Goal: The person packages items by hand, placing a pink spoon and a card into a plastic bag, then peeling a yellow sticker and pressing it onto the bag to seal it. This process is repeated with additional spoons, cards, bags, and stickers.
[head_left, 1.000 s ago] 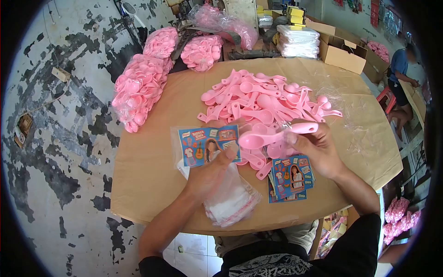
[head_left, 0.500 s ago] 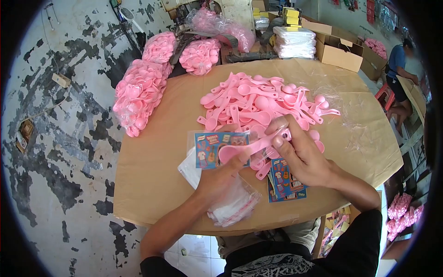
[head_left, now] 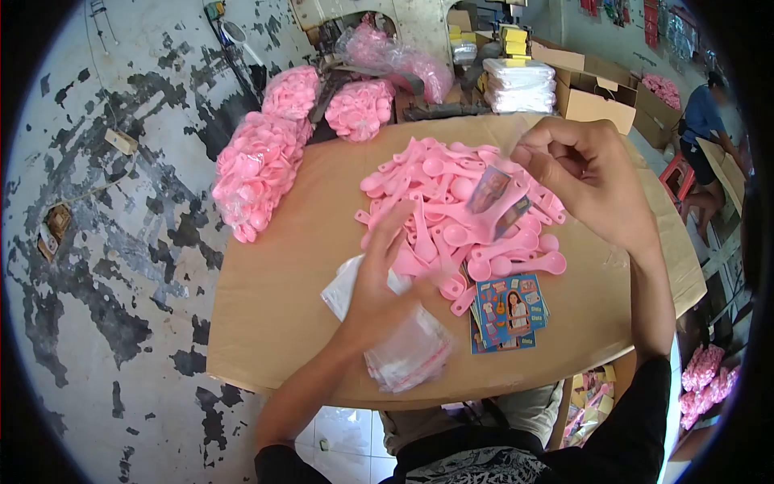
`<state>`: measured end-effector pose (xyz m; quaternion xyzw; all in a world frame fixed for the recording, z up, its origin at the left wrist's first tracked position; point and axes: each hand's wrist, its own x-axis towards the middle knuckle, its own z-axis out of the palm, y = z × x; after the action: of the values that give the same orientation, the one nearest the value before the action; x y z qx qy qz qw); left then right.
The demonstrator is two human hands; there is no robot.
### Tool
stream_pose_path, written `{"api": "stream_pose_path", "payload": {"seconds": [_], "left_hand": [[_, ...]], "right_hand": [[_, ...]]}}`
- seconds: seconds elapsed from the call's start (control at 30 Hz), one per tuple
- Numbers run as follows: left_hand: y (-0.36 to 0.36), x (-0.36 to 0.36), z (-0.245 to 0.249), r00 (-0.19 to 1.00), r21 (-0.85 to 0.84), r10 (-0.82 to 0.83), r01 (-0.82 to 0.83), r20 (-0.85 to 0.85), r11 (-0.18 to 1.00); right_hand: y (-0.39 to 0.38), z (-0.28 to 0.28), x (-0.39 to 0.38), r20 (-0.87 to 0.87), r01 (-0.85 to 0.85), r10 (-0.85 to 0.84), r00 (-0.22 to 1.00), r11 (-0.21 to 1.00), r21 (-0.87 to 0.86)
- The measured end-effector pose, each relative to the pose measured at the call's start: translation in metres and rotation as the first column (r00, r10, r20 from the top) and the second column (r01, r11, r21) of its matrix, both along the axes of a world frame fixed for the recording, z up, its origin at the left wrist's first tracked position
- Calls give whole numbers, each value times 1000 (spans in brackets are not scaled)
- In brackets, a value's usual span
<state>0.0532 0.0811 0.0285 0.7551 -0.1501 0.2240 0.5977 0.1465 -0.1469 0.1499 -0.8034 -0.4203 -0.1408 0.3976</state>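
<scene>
Over the spoon pile [head_left: 427, 181], my right hand [head_left: 588, 173] pinches a bagged spoon [head_left: 496, 206]; left hand [head_left: 383, 278] lies open on the bag stack [head_left: 407, 355].

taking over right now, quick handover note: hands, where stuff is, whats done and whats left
Right hand: raised over the table, pinching a clear packet that seems to hold a pink spoon and a printed card (blurred).
Left hand: open, resting on the stack of empty bags at the near edge, fingers toward the loose spoons.
Things: loose spoons heaped mid-table; card stack near right; bundles of pink spoons far left.
Done: one packet filled, not yet set down.
Left: many spoons, cards and bags remain unpacked.
</scene>
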Motion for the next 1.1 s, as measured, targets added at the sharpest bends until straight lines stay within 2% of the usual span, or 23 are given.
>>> {"api": "stream_pose_path", "payload": {"seconds": [0.1,0.2,0.3,0.33,0.43,0.47,0.57,0.67,0.77,0.83,0.87,0.9,0.97,1.1], "left_hand": [[-30,-5,20,998,374,50,-59,33,925],[-47,9,22,974,344,-64,138,-217,929],[-48,21,19,939,85,-163,197,-302,977],[-45,16,24,857,-13,-210,231,-471,973],[-35,14,19,783,-150,-402,378,-474,913],[-34,15,14,702,-341,-546,428,-458,837],[-32,13,9,657,-360,-604,485,-452,797],[-21,24,-4,784,-496,-383,113,-488,861],[-18,28,10,871,-457,-342,159,-353,875],[-18,28,4,887,-444,-268,81,-377,892],[-22,28,5,891,-462,-256,61,-374,885],[-24,27,6,896,-479,-244,41,-371,877],[-21,27,3,900,-403,-208,40,-383,914],[-26,22,4,908,-312,-183,61,-376,948]], "right_hand": [[17,-9,-8,15,-123,124,992,991,-45],[25,-16,-11,5,-191,193,981,971,-142],[31,-25,8,64,-153,142,988,962,226],[24,-17,10,-75,-140,161,984,965,224],[24,-31,28,-21,-332,341,940,925,186],[21,-27,27,-185,-372,373,909,927,40],[22,-51,39,-303,-435,439,846,897,84],[25,-57,44,-360,-389,371,856,921,24],[29,-60,42,-347,-311,282,895,950,-30],[33,-63,42,33,-189,190,981,982,-28],[35,-63,42,226,-131,129,966,991,-8],[35,-62,41,291,-165,163,943,986,-16],[34,-58,39,416,-229,224,881,973,-39],[38,-68,30,494,-180,225,840,974,-137]]}}
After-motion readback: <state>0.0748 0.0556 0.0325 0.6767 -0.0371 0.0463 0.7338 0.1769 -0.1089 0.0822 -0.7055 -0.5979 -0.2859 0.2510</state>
